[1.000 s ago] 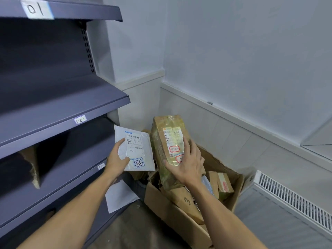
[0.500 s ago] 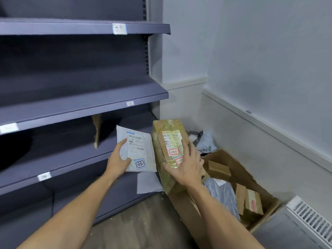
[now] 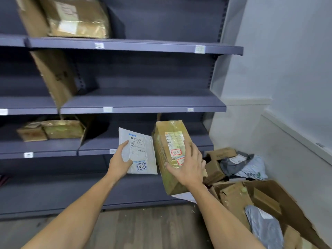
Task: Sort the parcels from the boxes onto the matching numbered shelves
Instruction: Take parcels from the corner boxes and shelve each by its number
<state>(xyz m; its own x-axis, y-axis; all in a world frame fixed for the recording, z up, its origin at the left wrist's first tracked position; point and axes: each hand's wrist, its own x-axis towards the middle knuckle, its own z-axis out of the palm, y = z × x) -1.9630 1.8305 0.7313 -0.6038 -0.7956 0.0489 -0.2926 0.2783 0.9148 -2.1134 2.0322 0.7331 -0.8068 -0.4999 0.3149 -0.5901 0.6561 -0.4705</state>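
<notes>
Your left hand point(image 3: 120, 163) grips the white mailer point(image 3: 139, 151) (marked 03) before the shelf point(image 3: 143, 109). Your right hand point(image 3: 188, 167) clasps the taped brown parcel point(image 3: 168, 141) just beside it, above the open box point(image 3: 287, 196).

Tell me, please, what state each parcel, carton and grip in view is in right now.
left grip, holds the white mailer.
right grip, holds the taped brown parcel.
white mailer, upright, marked 03.
taped brown parcel, tilted, label facing the camera.
floor carton, open, parcels inside.
top-shelf parcel, resting on its shelf.
</notes>
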